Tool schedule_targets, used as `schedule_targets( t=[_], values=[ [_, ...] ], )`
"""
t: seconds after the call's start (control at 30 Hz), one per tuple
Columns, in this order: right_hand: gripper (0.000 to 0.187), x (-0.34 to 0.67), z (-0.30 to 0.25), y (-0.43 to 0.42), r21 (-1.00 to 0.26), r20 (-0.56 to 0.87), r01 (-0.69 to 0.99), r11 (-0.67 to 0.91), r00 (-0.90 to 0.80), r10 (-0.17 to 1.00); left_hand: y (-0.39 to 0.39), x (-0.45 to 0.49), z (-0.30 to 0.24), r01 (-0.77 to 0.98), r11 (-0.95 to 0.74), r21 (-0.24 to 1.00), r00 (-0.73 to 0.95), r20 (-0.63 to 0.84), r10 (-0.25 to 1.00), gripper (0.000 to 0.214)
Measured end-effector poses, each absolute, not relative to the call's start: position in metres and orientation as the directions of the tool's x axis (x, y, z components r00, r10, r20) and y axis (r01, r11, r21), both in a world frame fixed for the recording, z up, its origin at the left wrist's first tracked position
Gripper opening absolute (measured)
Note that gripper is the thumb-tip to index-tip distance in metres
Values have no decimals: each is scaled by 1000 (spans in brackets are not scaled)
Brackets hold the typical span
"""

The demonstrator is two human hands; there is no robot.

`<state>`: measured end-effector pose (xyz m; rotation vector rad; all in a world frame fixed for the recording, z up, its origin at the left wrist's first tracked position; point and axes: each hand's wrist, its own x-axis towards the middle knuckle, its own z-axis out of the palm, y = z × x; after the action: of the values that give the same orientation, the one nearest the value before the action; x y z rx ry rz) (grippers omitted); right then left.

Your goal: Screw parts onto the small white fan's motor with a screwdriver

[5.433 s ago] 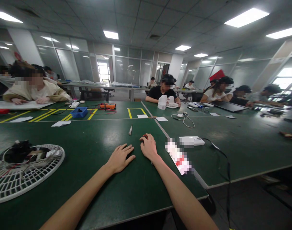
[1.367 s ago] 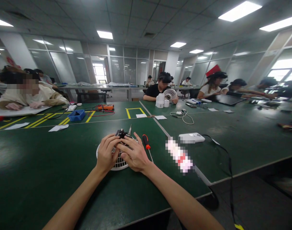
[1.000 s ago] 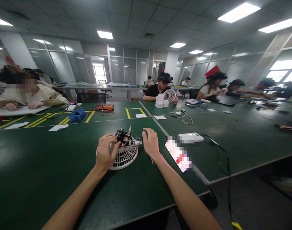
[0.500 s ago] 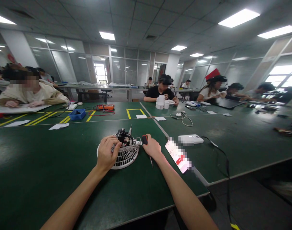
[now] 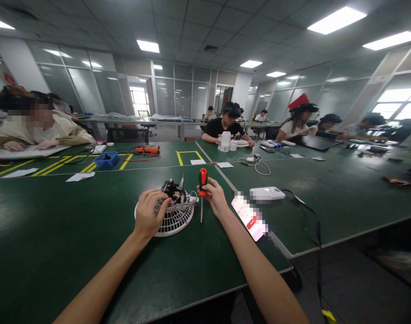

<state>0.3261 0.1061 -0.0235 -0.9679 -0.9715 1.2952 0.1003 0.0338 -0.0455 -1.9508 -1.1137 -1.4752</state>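
Note:
A white round fan grille [image 5: 175, 223] lies on the green table, with a black motor assembly [image 5: 173, 191] and loose wires on top. My left hand [image 5: 149, 211] grips the left side of this fan assembly, fingers curled over its edge and thumb toward the motor. Just right of the fan, my right hand [image 5: 216, 195] holds a red and black screwdriver [image 5: 203, 182] by its handle. The shaft points down, apart from the fan. A thin metal shaft [image 5: 182, 180] sticks up from the motor.
A phone [image 5: 247, 218] and a white device [image 5: 267, 193] with a black strap lie to the right. Further back are a blue bin [image 5: 106, 159], an orange multimeter [image 5: 148, 149], a white cable [image 5: 259, 164] and paper slips. Several people sit at the tables around.
My right hand has turned the screwdriver upright, so its handle now points up and its shaft down. My left hand stays on the fan assembly. The view has shifted slightly.

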Motion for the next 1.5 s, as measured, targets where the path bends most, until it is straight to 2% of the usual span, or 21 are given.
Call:
schedule_targets(
  t=[0.23, 0.37, 0.53, 0.67, 0.8, 1.1, 1.5],
  values=[
    [37, 324, -22, 101, -864, 30, -504, -1, -53, 998, 36, 99, -47, 816, -576, 51, 136, 951, 278, 10],
    [34, 321, -21, 98, -813, 21, -582, -25, -72, 997, 37, 98, -48, 809, -586, 34, 151, 952, 264, 13],
    [31, 318, -23, 98, -771, -31, -637, -27, -4, 999, 37, 98, -49, 808, -586, 63, 130, 951, 282, 14],
    [28, 319, -23, 100, -744, -85, -667, -35, 43, 995, 37, 99, -52, 817, -558, 147, 40, 950, 309, 18],
    [27, 321, -21, 100, -731, -98, -682, -21, 74, 992, 38, 100, -54, 806, -565, 174, 20, 947, 320, 30],
    [32, 318, -23, 99, -742, -54, -670, 8, 71, 996, 37, 100, -51, 820, -563, 103, 70, 958, 277, 38],
    [39, 317, -23, 98, -742, -30, -669, 43, 97, 995, 37, 100, -50, 818, -567, 94, 62, 966, 250, 38]
  ],
)
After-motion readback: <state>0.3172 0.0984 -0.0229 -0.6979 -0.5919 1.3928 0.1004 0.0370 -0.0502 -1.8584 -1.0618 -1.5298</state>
